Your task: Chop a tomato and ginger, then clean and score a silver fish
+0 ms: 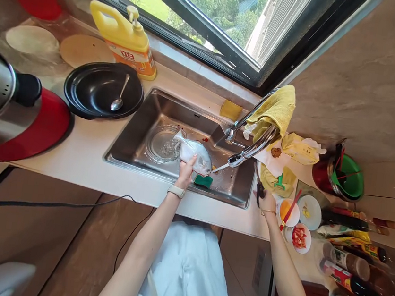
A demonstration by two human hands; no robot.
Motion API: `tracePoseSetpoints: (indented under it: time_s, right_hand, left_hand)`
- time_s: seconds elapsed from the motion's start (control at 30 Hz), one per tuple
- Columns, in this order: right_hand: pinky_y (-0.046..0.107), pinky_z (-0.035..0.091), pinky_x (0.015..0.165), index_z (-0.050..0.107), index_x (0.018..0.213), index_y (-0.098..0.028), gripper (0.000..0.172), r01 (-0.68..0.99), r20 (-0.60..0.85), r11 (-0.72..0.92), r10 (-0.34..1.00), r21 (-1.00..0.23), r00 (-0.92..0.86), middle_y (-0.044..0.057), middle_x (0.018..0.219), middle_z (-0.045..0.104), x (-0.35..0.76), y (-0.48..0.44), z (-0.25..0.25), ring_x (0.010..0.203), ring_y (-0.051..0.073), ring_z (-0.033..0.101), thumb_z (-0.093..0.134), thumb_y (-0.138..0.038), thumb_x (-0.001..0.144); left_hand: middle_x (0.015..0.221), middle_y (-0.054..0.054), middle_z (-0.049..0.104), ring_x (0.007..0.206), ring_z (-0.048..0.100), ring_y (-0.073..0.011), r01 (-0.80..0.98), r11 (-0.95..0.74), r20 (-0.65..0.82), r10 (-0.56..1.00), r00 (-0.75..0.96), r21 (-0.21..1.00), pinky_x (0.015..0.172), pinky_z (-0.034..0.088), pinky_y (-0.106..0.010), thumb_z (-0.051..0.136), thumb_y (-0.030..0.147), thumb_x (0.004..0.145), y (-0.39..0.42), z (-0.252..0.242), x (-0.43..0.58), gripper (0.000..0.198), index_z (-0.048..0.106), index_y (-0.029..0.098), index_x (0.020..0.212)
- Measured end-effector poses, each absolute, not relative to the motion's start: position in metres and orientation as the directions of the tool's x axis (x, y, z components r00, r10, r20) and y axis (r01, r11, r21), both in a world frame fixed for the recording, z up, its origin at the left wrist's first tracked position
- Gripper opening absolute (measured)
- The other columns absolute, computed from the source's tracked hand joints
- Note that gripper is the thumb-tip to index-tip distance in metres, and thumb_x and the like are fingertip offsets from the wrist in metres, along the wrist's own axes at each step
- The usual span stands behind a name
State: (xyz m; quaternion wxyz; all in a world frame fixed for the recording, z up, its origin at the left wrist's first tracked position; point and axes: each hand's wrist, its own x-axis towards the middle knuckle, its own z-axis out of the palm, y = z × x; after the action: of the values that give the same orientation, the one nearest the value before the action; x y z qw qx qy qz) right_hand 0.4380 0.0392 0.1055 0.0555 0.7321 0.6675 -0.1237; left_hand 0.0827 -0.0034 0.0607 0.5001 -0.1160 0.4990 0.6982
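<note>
My left hand [185,171] is closed around a silvery whole fish [197,153], held over the steel sink [125,151] with its head to the right. A thin stream of water from the faucet [241,158] falls by the fish's head. My right hand [268,202] is closed on black-handled kitchen scissors [259,190] at the sink's right edge, their blades pointing away from me. Under the fish lies a green scrubber [203,180], and a round clear glass dish [159,141] sits in the sink's left part.
Left of the sink are a black pot [93,91] with a spoon, a yellow detergent jug [132,45] and a red-based appliance [42,130]. A yellow cloth [276,109] drapes over the faucet. On the right stand small bowls [309,213] and several bottles [353,282].
</note>
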Motion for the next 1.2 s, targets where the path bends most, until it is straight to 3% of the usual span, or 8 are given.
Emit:
tracePoseSetpoints:
  time_s: [0.07, 0.17, 0.3, 0.63, 0.93, 1.2]
  right_hand:
    - [0.032, 0.038, 0.071, 0.055, 0.100, -0.014, 0.030, 0.991, -0.276, 0.049, 0.958, -0.123, -0.081, 0.013, 0.091, 0.068, 0.426, 0.022, 0.101, 0.082, 0.025, 0.062, 0.053, -0.038, 0.081]
    - [0.035, 0.035, 0.079, 0.053, 0.099, -0.015, 0.032, 0.954, -0.191, 0.271, 0.937, -0.128, -0.292, 0.011, 0.091, 0.066, 0.393, 0.004, 0.100, 0.087, 0.026, 0.060, 0.055, -0.040, 0.079]
    - [0.035, 0.030, 0.079, 0.052, 0.097, -0.016, 0.034, 0.910, -0.095, 0.407, 0.906, -0.071, -0.413, 0.010, 0.093, 0.064, 0.353, -0.002, 0.109, 0.089, 0.025, 0.057, 0.058, -0.045, 0.079]
    - [0.033, 0.024, 0.076, 0.050, 0.091, -0.018, 0.020, 0.850, -0.136, 0.518, 0.853, 0.098, -0.504, 0.006, 0.088, 0.062, 0.345, -0.002, 0.123, 0.084, 0.022, 0.053, 0.061, -0.031, 0.080]
    - [0.034, 0.021, 0.080, 0.052, 0.092, -0.018, 0.018, 0.822, -0.078, 0.563, 0.826, 0.084, -0.558, 0.005, 0.089, 0.062, 0.346, 0.009, 0.126, 0.086, 0.021, 0.052, 0.061, -0.027, 0.078]
    - [0.035, 0.019, 0.078, 0.055, 0.088, -0.019, 0.018, 0.741, -0.147, 0.658, 0.753, 0.134, -0.641, 0.005, 0.077, 0.063, 0.351, 0.027, 0.132, 0.078, 0.021, 0.052, 0.058, -0.032, 0.077]
  left_hand:
    - [0.091, -0.004, 0.072, 0.088, 0.066, -0.0159, -0.784, 0.038, -0.641, 0.602, -0.477, 0.619, 0.083, 0.050, -0.027, 0.079, 0.019, 0.061, -0.002, 0.061, 0.081, 0.033, 0.068, 0.014, 0.092]
    - [0.093, -0.006, 0.072, 0.089, 0.066, -0.0179, -0.757, 0.096, -0.626, 0.635, -0.453, 0.646, 0.082, 0.050, -0.029, 0.081, 0.021, 0.056, -0.001, 0.061, 0.083, 0.040, 0.068, 0.013, 0.093]
    - [0.096, -0.008, 0.071, 0.086, 0.066, -0.0191, -0.751, 0.156, -0.634, 0.658, -0.406, 0.642, 0.077, 0.051, -0.029, 0.083, 0.023, 0.050, -0.002, 0.066, 0.091, 0.049, 0.066, 0.012, 0.095]
    - [0.096, -0.008, 0.071, 0.082, 0.066, -0.0188, -0.730, 0.238, -0.632, 0.703, -0.326, 0.641, 0.068, 0.052, -0.027, 0.083, 0.022, 0.049, -0.005, 0.078, 0.094, 0.050, 0.066, 0.013, 0.094]
    - [0.085, -0.005, 0.072, 0.075, 0.065, -0.0177, -0.780, 0.333, -0.647, 0.753, -0.118, 0.529, 0.065, 0.052, -0.028, 0.081, 0.016, 0.050, -0.009, 0.089, 0.091, 0.044, 0.067, 0.013, 0.092]
    - [0.083, -0.005, 0.071, 0.070, 0.064, -0.0174, -0.693, 0.436, -0.639, 0.768, -0.046, 0.574, 0.058, 0.050, -0.026, 0.083, 0.019, 0.049, 0.003, 0.090, 0.091, 0.047, 0.067, 0.013, 0.092]
